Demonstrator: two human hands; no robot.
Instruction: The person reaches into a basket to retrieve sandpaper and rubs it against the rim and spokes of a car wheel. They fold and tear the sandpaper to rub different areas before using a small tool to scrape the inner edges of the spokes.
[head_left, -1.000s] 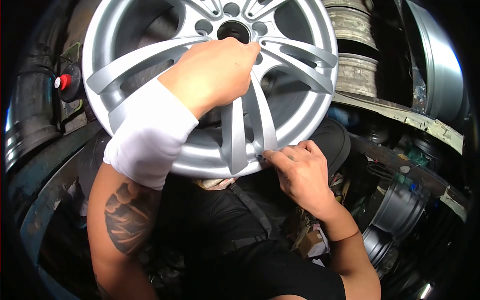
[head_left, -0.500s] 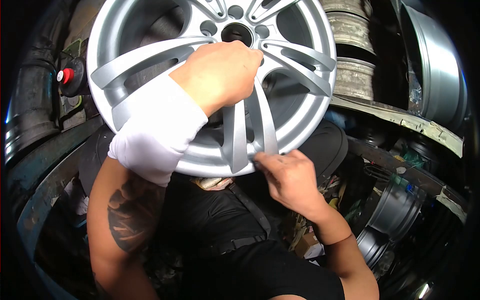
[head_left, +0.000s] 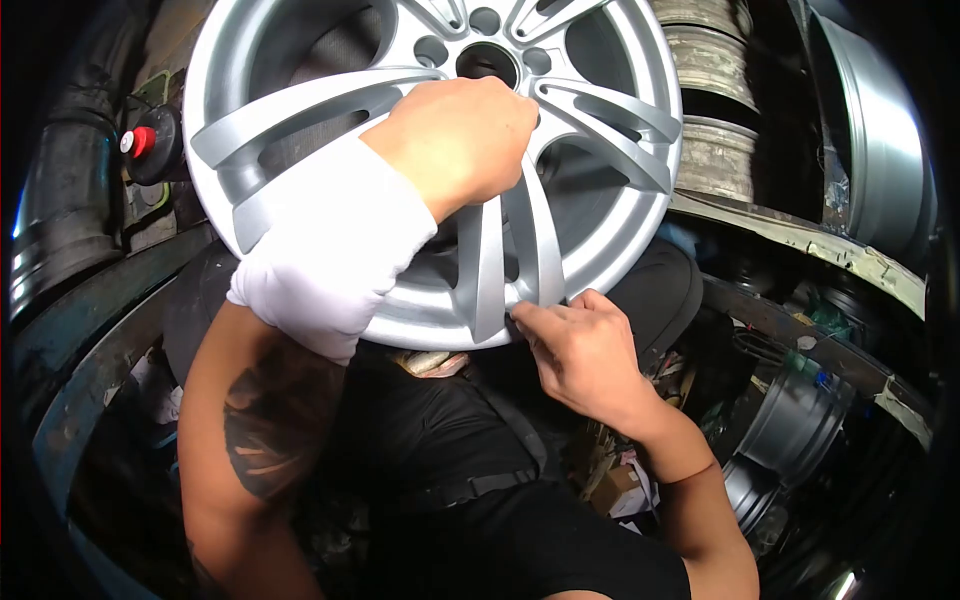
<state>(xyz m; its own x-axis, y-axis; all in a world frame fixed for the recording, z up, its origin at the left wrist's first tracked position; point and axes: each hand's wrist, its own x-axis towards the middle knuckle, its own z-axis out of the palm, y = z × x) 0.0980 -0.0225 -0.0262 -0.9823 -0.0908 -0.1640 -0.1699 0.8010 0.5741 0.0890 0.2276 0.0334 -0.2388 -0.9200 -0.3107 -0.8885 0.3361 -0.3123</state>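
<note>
A silver alloy wheel rim (head_left: 487, 290) with paired spokes leans across my lap, its face toward me. My left hand (head_left: 455, 135) is closed over the spokes just below the centre bore, with its curled fingertips hidden behind the knuckles. A white sleeve (head_left: 335, 240) covers that wrist and forearm. At the rim's lower lip, my right hand (head_left: 585, 350) is closed in a pinch, thumb and fingers touching the edge beside the foot of a spoke. Whether something small sits between those fingertips cannot be seen.
Several stacked wheel barrels (head_left: 705, 60) stand behind on the right, near a large silver rim (head_left: 880, 130). More rims (head_left: 795, 420) lie low at the right. A black object with a red cap (head_left: 140, 142) is at the left. A cardboard box (head_left: 618, 490) is below.
The wheel rim and my left hand appear slightly farther right in view. My right hand stays at the lower lip, its fingers shifted a little.
</note>
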